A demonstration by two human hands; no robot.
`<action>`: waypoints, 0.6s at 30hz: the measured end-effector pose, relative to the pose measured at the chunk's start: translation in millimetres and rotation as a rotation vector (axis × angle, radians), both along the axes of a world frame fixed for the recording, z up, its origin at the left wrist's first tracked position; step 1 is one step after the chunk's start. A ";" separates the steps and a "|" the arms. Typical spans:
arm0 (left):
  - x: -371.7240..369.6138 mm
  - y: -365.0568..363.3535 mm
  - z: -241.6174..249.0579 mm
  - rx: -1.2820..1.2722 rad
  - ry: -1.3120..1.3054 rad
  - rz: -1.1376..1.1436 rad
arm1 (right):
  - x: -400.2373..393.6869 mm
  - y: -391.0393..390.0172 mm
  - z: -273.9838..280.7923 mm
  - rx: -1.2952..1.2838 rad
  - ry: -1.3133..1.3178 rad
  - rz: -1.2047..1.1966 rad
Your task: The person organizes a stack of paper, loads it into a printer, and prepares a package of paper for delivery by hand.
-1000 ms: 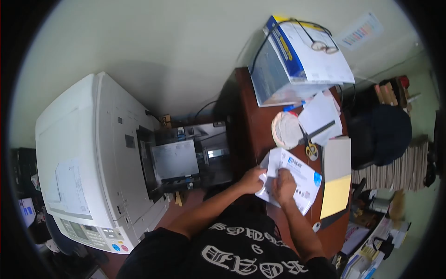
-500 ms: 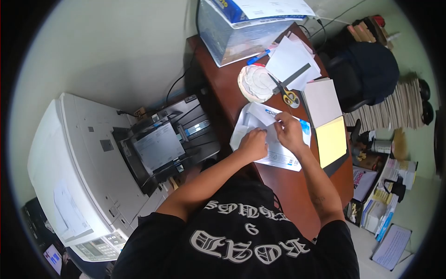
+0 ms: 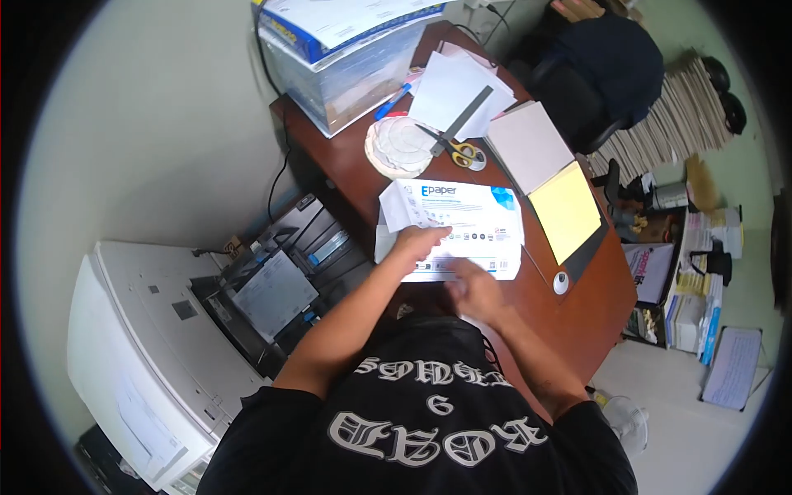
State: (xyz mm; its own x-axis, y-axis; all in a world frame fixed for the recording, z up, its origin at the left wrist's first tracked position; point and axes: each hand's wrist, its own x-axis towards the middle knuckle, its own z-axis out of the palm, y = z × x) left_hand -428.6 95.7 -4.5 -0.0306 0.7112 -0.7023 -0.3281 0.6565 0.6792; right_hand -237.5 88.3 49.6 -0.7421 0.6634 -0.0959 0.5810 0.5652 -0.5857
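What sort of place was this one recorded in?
Most likely an office or small print shop: there is what looks like a large copier, a wrapper printed "Epaper" on the desk, and a big stack of papers beyond it.

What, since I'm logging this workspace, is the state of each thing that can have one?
Epaper wrapper: printed side up, left end creased
Left hand: at the wrapper, grip unclear
Right hand: blurred, grip unclear
Scissors: lying on desk, opening unclear
Machine lid: appears down
Black tray: holding a sheet
Clear box: topped with packaging
Yellow sheet: lying flat
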 end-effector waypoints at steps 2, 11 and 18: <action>-7.2 11.8 -8.9 -0.078 0.122 -0.221 | -15.2 -14.1 -7.2 0.100 0.023 0.070; -11.3 22.2 -11.0 -0.014 -0.001 0.114 | -77.4 -7.2 -16.6 -0.025 -0.362 -0.015; -10.3 13.5 -5.7 -0.079 0.004 0.164 | -89.3 9.1 -19.8 -0.155 -0.543 -0.080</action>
State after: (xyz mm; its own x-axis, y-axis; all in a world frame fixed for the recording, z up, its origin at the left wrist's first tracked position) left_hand -438.9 109.2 -10.2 -0.1449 0.6393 -0.7552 -0.4324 0.6456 0.6294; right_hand -326.8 97.4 29.8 -0.5070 0.6635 -0.5502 0.8594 0.4383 -0.2633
